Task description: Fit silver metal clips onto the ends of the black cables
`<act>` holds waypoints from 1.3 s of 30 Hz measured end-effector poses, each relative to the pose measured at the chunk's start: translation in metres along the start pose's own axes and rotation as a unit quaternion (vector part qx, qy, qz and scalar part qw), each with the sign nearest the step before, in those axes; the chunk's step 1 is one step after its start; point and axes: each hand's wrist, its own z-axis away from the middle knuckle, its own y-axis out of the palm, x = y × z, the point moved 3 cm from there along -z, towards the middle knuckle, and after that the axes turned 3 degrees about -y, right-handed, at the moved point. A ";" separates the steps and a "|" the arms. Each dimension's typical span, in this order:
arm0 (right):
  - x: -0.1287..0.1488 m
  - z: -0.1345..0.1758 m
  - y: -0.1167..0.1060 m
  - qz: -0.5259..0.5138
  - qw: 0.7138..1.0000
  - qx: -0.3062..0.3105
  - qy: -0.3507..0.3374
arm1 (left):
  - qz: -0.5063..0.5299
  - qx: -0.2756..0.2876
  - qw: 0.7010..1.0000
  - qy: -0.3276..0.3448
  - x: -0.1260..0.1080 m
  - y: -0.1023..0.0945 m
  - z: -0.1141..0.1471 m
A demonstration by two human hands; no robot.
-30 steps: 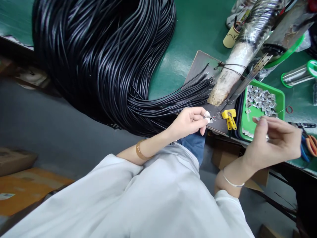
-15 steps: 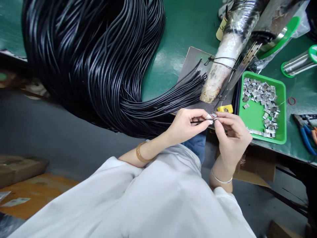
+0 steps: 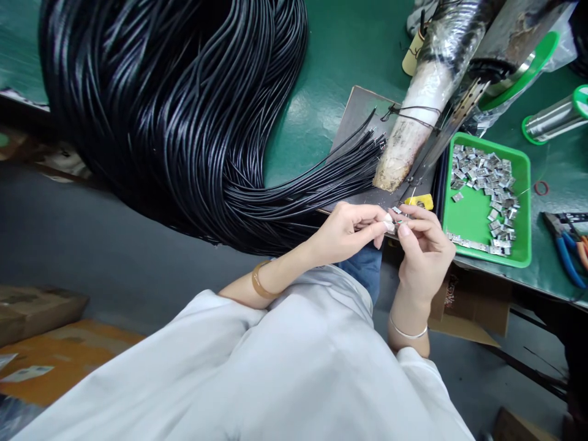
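My left hand [image 3: 351,229] is closed in a pinch at the front edge of the bench, with white wrapping on its fingertips. It grips the end of a black cable, mostly hidden by the fingers. Thumb and forefinger of my right hand [image 3: 425,245] meet just beside it, pinching thin wires at the cable end; a tiny green bit [image 3: 400,222] shows there. Right by the fingertips is a small silvery metal connector [image 3: 396,210]; what supports it is unclear. Behind both hands, a thin solder wire [image 3: 412,197] comes down near a yellow sponge [image 3: 420,202].
A large bundle of black cables [image 3: 184,122] covers the left, its ends on a grey board [image 3: 351,119]. A wrapped post [image 3: 407,131] overhangs the board. To the right are a green tray [image 3: 468,223] of metal connectors, a wire spool [image 3: 551,122] and blue-handled pliers [image 3: 565,251].
My right hand has shifted slightly left and its fingers have changed their hold. The stretch of cable seen under my left fingers before is now mostly hidden.
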 end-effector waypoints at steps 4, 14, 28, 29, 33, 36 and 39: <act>0.005 0.001 0.001 0.031 0.999 -0.036 -0.025 | 0.117 0.027 0.991 -0.066 0.002 0.000 0.000; 0.006 0.000 -0.001 0.042 0.998 -0.005 -0.041 | 0.174 0.018 0.981 -0.082 0.008 0.000 -0.001; 0.017 0.002 -0.004 0.096 0.981 -0.091 -0.140 | 0.101 -0.062 0.992 -0.039 0.003 -0.004 -0.004; 0.021 0.004 -0.003 0.116 0.974 -0.092 -0.172 | 0.097 -0.061 0.993 -0.039 0.003 -0.003 -0.004; 0.025 0.010 0.002 0.177 0.946 -0.072 -0.260 | 0.087 -0.051 0.994 -0.034 0.001 -0.003 -0.006; 0.019 0.009 0.001 0.157 0.954 -0.091 -0.237 | 0.107 -0.053 0.992 -0.041 0.000 -0.003 -0.007; 0.012 0.007 0.000 0.107 0.972 -0.116 -0.177 | 0.142 -0.061 0.987 -0.038 0.000 -0.003 -0.007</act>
